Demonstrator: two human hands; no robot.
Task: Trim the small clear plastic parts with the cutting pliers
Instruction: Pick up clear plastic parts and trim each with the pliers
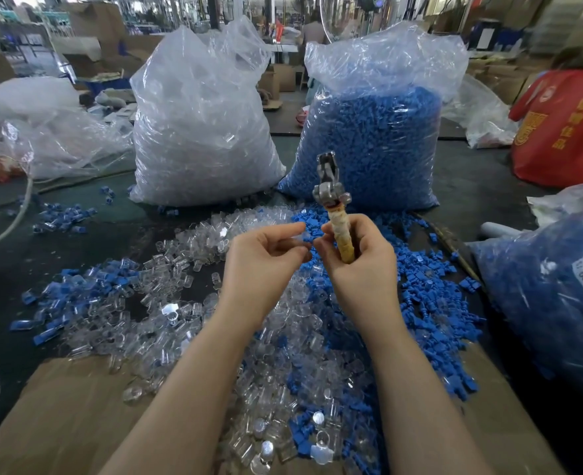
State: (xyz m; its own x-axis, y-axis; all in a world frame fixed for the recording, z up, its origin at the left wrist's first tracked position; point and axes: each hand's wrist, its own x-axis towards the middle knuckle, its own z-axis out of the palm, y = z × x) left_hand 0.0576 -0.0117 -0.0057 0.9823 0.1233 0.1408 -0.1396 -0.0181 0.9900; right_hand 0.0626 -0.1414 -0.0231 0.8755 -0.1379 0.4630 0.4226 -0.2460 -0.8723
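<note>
My right hand (355, 265) grips the cutting pliers (333, 200) by their tape-wrapped handles, with the metal jaws pointing up and away from me. My left hand (266, 258) is level with it on the left, thumb and forefinger pinching a small clear plastic part (302, 238) whose outline is hard to make out. The fingertips of the two hands nearly meet above the pile. Loose clear parts (166, 303) and blue parts (430, 303) lie heaped on the table under both hands.
A big bag of clear parts (197, 132) and a big bag of blue parts (372, 138) stand behind the pile. Another bag of blue parts (550, 296) sits at the right. Cardboard (70, 416) covers the near edge. A person in red (564, 125) is at far right.
</note>
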